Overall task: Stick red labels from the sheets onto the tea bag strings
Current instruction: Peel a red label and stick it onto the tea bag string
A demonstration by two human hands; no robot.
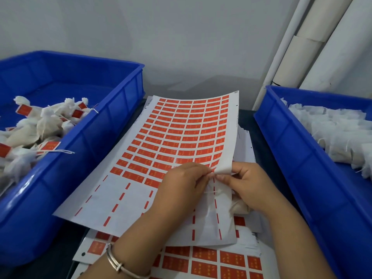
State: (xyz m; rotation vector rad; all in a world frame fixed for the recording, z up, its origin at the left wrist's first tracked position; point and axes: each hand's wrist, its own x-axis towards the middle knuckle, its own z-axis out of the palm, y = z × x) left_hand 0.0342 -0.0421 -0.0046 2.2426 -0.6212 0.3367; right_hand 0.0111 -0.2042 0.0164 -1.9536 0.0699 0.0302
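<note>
Head view is showing both hands, left hand [182, 183] and right hand [244, 185], pinching at the curled white paper sheet of red rectangular labels [181, 137]. A white tea bag string [214, 191] is lying just below the fingertips. Peeling should be going slowly, keeping the label flat. Far left of the sheet, the blue plastic bin [112, 125] is holding labelled bags.
</note>
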